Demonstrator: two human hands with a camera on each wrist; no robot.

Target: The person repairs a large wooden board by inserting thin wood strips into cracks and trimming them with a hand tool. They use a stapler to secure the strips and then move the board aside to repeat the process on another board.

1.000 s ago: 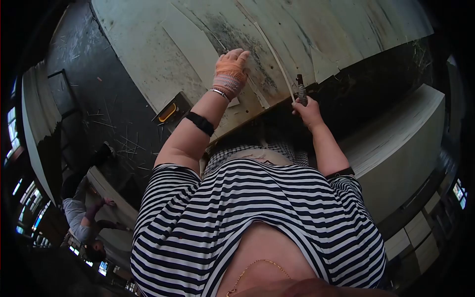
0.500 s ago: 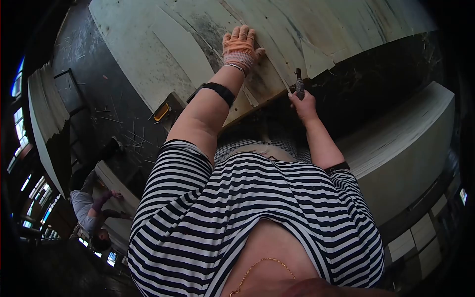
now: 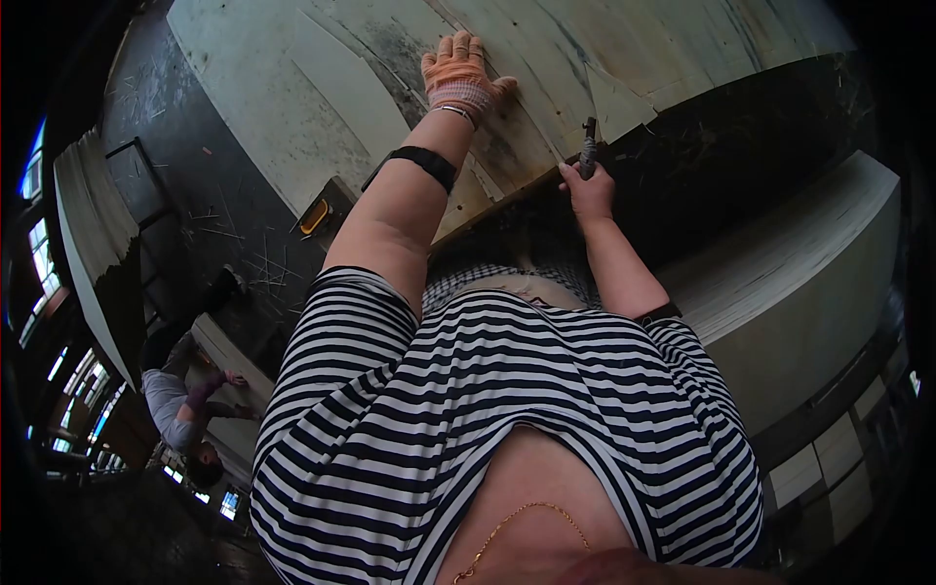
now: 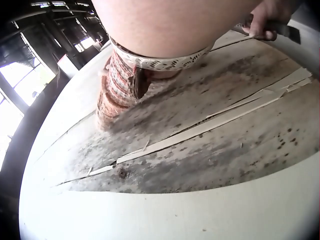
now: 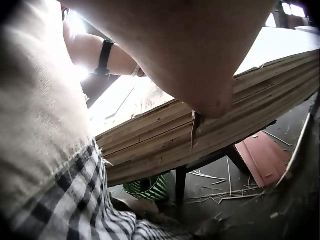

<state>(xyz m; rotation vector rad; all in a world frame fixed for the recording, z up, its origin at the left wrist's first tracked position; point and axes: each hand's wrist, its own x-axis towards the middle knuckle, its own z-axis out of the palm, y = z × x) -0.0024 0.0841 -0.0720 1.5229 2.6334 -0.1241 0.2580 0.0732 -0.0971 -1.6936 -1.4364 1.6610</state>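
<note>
Fingers spread on pale wood, fingers curled round a wrapped tool

Gloved, the left hand point(image 3: 458, 78) rests on the pale sheet point(image 3: 263, 107), its fingers fanned and thumb out to the side. The right hand point(image 3: 592, 195) is closed round the wrapped tool point(image 3: 588, 156), just beside the sheet's near edge. From that fist the tool's long axis runs away from the person's body, nearly straight up the head view, dark end foremost. A narrow pale strip point(image 3: 548, 136) stretches from beside the same fist across the sheet.

The left wrist view shows a flat dark end point(image 4: 287, 32) jutting rightward from the right hand; the right wrist view hides the tool but reveals layered edges point(image 5: 150, 135) under the sheet, a green basket point(image 5: 147, 187) and a reddish board point(image 5: 262, 157).
</note>
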